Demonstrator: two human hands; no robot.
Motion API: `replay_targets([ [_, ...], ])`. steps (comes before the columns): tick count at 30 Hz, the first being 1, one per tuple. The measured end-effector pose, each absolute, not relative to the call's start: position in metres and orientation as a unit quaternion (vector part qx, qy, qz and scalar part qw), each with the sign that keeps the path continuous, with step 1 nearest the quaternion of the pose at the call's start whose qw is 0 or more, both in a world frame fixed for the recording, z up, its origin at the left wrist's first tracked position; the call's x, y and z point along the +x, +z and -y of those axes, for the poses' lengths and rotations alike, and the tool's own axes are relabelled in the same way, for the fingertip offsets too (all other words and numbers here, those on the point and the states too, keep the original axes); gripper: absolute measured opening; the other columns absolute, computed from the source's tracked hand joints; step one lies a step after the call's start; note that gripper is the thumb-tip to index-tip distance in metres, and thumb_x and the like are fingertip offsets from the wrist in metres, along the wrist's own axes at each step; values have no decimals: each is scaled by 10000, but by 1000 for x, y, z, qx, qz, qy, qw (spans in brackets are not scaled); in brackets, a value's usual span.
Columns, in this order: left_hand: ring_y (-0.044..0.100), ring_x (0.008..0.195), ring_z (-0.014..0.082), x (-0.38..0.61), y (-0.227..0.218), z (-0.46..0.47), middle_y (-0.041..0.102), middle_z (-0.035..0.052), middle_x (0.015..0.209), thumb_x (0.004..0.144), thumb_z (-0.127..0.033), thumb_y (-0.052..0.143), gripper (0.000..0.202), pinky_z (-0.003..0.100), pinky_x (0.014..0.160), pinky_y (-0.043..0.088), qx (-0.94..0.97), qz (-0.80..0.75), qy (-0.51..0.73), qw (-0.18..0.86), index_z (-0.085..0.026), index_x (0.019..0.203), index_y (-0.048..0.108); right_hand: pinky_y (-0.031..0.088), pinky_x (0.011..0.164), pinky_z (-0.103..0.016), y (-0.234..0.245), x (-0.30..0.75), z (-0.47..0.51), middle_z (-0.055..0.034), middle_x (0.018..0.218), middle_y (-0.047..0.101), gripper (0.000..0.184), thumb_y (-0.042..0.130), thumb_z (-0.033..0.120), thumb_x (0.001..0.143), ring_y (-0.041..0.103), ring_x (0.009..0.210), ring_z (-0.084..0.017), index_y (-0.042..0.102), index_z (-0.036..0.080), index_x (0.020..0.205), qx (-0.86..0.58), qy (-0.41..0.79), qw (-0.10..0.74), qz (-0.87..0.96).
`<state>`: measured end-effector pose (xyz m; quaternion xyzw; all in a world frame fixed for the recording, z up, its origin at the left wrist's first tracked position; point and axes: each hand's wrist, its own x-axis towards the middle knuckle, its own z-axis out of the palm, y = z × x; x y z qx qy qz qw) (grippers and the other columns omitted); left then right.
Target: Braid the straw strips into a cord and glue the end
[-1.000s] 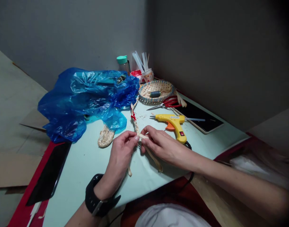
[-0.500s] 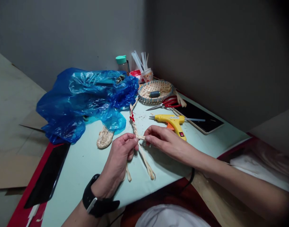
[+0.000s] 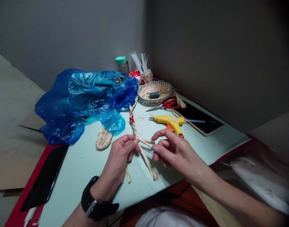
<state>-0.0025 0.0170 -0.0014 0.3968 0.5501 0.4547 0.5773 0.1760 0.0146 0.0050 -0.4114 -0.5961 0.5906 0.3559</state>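
A pale braid (image 3: 134, 127) of dried plant fibre, tied with red thread (image 3: 132, 119), runs away from me across the table. My left hand (image 3: 124, 149) pinches it where the plaiting ends and the loose strands part. One strand (image 3: 147, 160) slants toward me and another hangs beneath my left hand. A third strand (image 3: 145, 142), split in two, points right to the fingertips of my right hand (image 3: 169, 148). That hand has thumb and index finger apart; its thumb is at the strand's end.
A yellow glue gun (image 3: 169, 120) lies beyond my right hand, with red-handled scissors (image 3: 169, 102) and a woven basket (image 3: 144, 97) holding a thread spool (image 3: 154, 95) behind it. Blue plastic bags (image 3: 61, 101) cover the back left. A coiled braid (image 3: 103, 139) pokes out. A phone (image 3: 205, 121) lies right.
My right hand has moved right and toward me, its fingers opening from their pinch on the strand. The strand now shows as two spread pieces. My left hand holds its place.
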Motion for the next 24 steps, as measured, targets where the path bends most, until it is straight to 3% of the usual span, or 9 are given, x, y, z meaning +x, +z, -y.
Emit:
replay_targets([
  [3, 235, 420, 21, -2, -3, -16, 583, -25, 597, 808, -241, 633, 134, 197, 409, 138, 393, -541, 460, 585, -126, 830, 567, 409, 588, -242, 1, 170, 4, 6, 737, 624, 73, 459, 289, 945, 548, 625, -118, 484, 220, 949, -415, 453, 355, 705],
  [6, 204, 420, 12, -1, -3, -16, 616, -4, 633, 799, -233, 645, 141, 191, 406, 114, 374, -524, 464, 609, -120, 827, 566, 423, 652, -264, -9, 161, 17, -21, 807, 605, 117, 389, 168, 942, 542, 685, -134, 501, 198, 936, -360, 332, 326, 809],
  [12, 199, 426, 4, 1, 3, -12, 677, 57, 698, 782, -203, 664, 145, 168, 405, 101, 329, -486, 464, 664, -122, 834, 556, 399, 568, -326, -21, 152, 21, -67, 810, 582, 199, 414, 35, 775, 509, 689, -197, 520, 146, 901, -272, 140, 209, 929],
  [19, 261, 433, 10, 1, 7, -10, 664, 37, 691, 736, -210, 711, 173, 154, 411, 149, 302, -501, 480, 654, -134, 840, 597, 431, 626, -348, -7, 154, 16, -66, 899, 618, 322, 483, 38, 715, 558, 771, -225, 524, 142, 1017, -280, 159, 147, 935],
  [21, 260, 428, 9, 1, 7, -11, 647, 19, 680, 726, -206, 718, 171, 155, 407, 156, 303, -505, 482, 649, -135, 835, 607, 432, 625, -331, 0, 159, 13, -63, 894, 636, 280, 485, 87, 810, 575, 755, -209, 515, 148, 1081, -292, 188, 150, 926],
  [24, 258, 420, 11, 1, 6, -12, 558, -38, 593, 730, -222, 721, 159, 160, 403, 159, 313, -510, 477, 644, -138, 821, 619, 427, 648, -308, 14, 169, 2, -58, 900, 660, 183, 416, 237, 958, 591, 743, -180, 525, 192, 1098, -341, 179, 248, 889],
])
